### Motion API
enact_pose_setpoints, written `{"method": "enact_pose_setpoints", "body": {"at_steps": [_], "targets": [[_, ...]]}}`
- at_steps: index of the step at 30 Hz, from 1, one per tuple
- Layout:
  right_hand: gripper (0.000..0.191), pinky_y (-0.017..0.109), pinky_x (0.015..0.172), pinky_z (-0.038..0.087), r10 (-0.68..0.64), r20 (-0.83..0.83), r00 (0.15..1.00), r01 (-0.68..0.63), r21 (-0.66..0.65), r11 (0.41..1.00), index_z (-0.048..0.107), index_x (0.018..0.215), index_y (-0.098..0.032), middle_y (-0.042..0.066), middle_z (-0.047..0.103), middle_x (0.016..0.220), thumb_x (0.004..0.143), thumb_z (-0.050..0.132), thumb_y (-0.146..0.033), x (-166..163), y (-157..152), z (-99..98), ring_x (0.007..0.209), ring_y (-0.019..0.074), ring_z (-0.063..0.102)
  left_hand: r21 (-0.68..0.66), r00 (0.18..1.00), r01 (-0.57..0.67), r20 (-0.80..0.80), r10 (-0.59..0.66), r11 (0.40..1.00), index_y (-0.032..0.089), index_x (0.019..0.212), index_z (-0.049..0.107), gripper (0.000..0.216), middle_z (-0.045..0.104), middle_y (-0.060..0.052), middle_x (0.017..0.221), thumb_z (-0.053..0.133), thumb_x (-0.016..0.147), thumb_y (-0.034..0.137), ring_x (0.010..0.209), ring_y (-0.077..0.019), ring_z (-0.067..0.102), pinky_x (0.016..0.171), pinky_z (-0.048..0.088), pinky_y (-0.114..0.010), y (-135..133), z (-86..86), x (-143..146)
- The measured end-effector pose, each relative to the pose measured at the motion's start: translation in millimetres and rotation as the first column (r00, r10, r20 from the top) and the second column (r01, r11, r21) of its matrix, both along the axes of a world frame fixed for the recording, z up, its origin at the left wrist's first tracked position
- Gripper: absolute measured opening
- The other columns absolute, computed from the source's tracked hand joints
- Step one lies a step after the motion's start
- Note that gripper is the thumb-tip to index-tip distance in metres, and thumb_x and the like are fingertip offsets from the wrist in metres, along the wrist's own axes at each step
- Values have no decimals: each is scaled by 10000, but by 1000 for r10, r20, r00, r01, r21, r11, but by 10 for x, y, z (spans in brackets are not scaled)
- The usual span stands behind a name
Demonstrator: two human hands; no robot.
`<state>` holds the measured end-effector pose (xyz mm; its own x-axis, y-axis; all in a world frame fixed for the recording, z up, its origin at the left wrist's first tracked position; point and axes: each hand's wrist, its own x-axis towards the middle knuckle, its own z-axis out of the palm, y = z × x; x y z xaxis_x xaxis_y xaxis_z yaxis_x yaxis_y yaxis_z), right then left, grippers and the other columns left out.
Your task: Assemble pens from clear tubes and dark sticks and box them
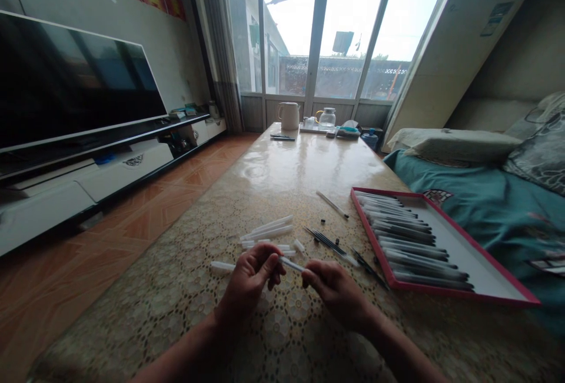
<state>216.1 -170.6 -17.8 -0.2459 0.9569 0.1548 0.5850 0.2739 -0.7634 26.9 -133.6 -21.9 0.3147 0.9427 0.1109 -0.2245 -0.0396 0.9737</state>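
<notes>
A slim whitish pen (292, 264) spans the gap between my two hands above the table. My left hand (257, 271) pinches one end of it, and my right hand (330, 284) grips the other end, hiding that tip. Behind my left hand lie several clear pen barrels (269, 229). A short white piece (299, 245) rests just beyond the pen. Dark pen refills (326, 240) lie in a bunch past my right hand, with small black caps (323, 221) scattered around them. One more pen (333, 204) lies apart, farther back.
A red-rimmed box (485, 295) holding many pens in a row stands on the table's right. At the far end are a kettle (289, 116), a glass jug (327, 118) and a tissue pack (348, 130). A teal-covered bed (468, 189) borders the right side; a TV (79, 83) is left.
</notes>
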Motion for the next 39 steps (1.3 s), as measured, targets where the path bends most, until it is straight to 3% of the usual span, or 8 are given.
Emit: {"method": "enact_pose_setpoints", "body": {"at_steps": [5,10,16,20,25,28,36,39], "targets": [[363,195,509,287,38,-14,999,-39,-19,999,618,680,-155,-45,447,541,908,442,-376,26,30,86,520,85,409,-1,999,41,-29,-41,999,139,929,592,286,639,-17,636,638,798,388,467,-83,513,430,398,-194,6,28,-17],[299,219,557,331,-113,129,985,95,135,986,606,749,-176,-15,541,594,918,430,-349,156,53,174,564,114,493,-19,998,-20,-56,18,1000,124,1242,457,604,642,-8,636,639,774,460,430,-86,492,396,377,-195,27,44,-8],[336,231,494,421,-293,-105,950,303,107,947,523,1132,-147,15,628,657,920,374,-360,566,93,594,492,130,560,14,986,-134,-101,135,991,124,1188,476,527,615,15,591,600,802,460,435,-89,491,398,375,-190,26,30,-11],[221,260,624,465,-415,173,893,386,179,905,551,1033,-199,38,690,765,882,417,-290,1065,93,790,684,168,653,12,979,-183,-86,184,983,139,1125,499,458,621,13,592,599,803,450,431,-89,487,386,370,-186,38,36,-17],[179,325,749,434,-629,529,570,449,441,777,612,940,-208,88,669,1044,840,464,-224,1817,85,474,963,242,622,0,974,-215,-72,215,977,143,1055,516,411,605,23,566,608,792,445,418,-86,467,374,356,-182,35,67,-13],[185,352,754,417,-644,615,455,428,482,764,623,945,-221,75,652,1059,852,464,-222,2089,70,209,957,245,612,1,972,-222,-75,222,975,142,1041,521,408,603,23,563,613,785,446,416,-86,459,367,344,-180,26,80,-2],[205,366,739,403,-690,587,422,411,555,723,629,994,-218,76,652,1040,871,467,-237,2134,94,16,934,252,603,-18,968,-240,-85,238,971,151,1022,529,385,600,29,560,621,774,431,414,-89,466,369,339,-181,22,107,4],[225,369,747,420,-725,472,501,434,588,683,622,1000,-172,112,645,1025,874,443,-224,1917,120,82,963,269,586,-20,960,-267,-99,263,964,156,1011,538,374,604,28,567,629,763,421,424,-93,478,376,345,-184,23,122,4]]}}
